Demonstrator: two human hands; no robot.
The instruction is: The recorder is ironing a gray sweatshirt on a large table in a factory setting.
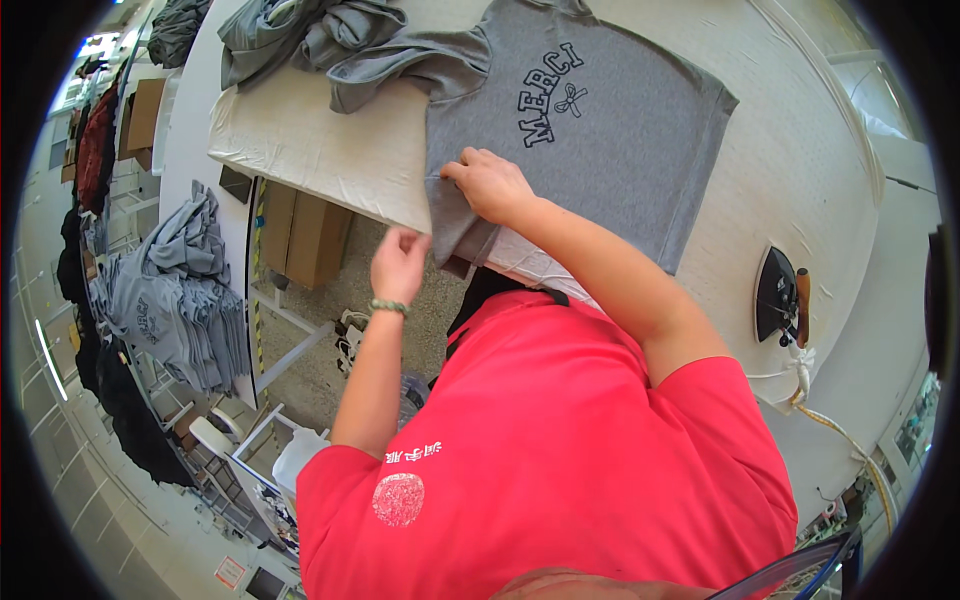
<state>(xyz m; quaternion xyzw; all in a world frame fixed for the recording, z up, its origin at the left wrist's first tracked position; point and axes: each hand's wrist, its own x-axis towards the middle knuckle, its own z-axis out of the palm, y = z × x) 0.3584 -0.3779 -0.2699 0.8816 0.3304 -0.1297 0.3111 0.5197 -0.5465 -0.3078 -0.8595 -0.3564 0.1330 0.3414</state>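
Note:
A grey sweatshirt (630,150) with dark outlined lettering and a small bow motif lies spread on a cream padded ironing table (790,160). One sleeve stretches to the left over the padding. My right hand (487,185) rests on the sweatshirt's left side, its fingers closed on the fabric there. Lower and to the left, my left hand (400,265), with a green bead bracelet (389,307) at the wrist, is closed in a pinch beside the padding's corner and the sweatshirt's edge. What lies between its fingertips is too small to make out.
An iron (778,295) with a wooden handle stands at the right, its cord trailing down. More grey garments (265,40) are bunched at the far left of the table. A stack of grey sweatshirts (180,300) hangs over a white surface at left. Cardboard boxes (305,235) sit below.

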